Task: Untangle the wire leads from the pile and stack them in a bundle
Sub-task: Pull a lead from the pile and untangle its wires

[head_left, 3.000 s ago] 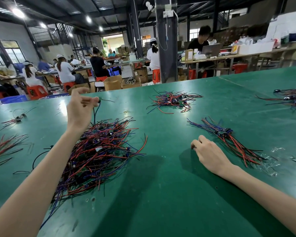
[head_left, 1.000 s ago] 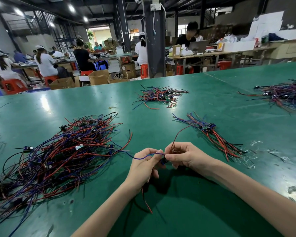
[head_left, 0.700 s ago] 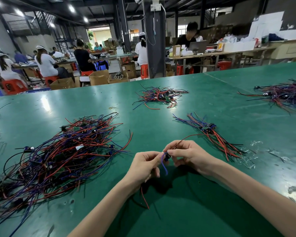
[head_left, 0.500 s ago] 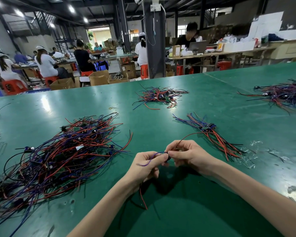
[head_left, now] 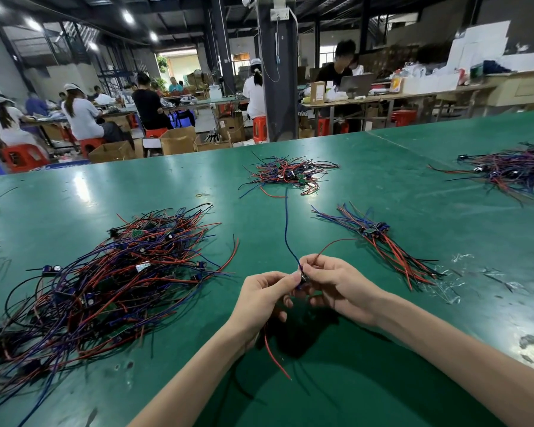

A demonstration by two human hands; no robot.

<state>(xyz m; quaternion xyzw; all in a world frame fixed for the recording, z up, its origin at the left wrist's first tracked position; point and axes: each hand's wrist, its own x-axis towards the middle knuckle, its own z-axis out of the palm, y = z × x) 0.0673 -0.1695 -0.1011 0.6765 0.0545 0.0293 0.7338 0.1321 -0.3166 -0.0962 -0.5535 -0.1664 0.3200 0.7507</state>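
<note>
Both hands meet low over the glossy green tabletop, near us. We note the left hand and right hand each pinching, fingers curled, one thin wire lead at its small dark middle part. Its blue strand runs away from us. A red strand arcs right toward the aligned bundle of red, blue and black leads, and a red end hangs beneath the left hand. The big tangled pile of the same colours lies left, apart from the hands.
</note>
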